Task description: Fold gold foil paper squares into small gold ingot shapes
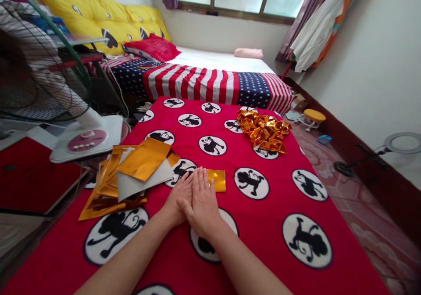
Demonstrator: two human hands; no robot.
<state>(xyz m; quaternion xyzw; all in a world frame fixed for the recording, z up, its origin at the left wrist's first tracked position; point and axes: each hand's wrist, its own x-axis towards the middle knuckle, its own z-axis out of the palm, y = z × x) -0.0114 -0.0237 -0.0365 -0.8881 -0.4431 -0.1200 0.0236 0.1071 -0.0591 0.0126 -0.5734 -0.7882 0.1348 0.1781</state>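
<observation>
The right hand lies flat, thumb over the flat left hand; unclenched, they press a gold foil paper on the monkey-print cloth. The far-right crumpled foil heap seems finished; the left-side flat sheets seemingly remain.

One head-worn view, facing forward (and down).
</observation>
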